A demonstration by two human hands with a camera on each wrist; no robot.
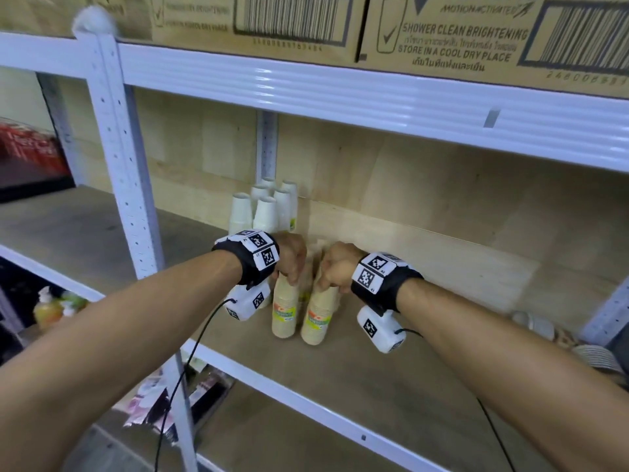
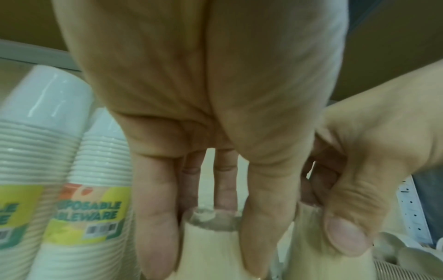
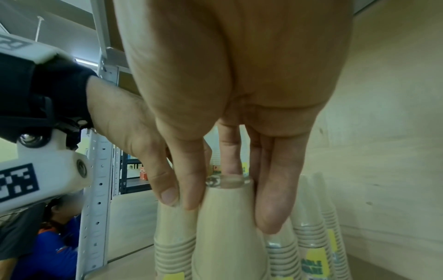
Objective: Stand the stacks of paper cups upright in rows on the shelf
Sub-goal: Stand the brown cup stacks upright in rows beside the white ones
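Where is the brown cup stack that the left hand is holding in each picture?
Head: the brown cup stack stands just left of centre on the shelf, the left hand gripping its top.
Left wrist: low centre, between the fingers.
Right wrist: low left, beside the stack that the right hand grips.
Shared landmark: the yellow-green labels on the stacks.
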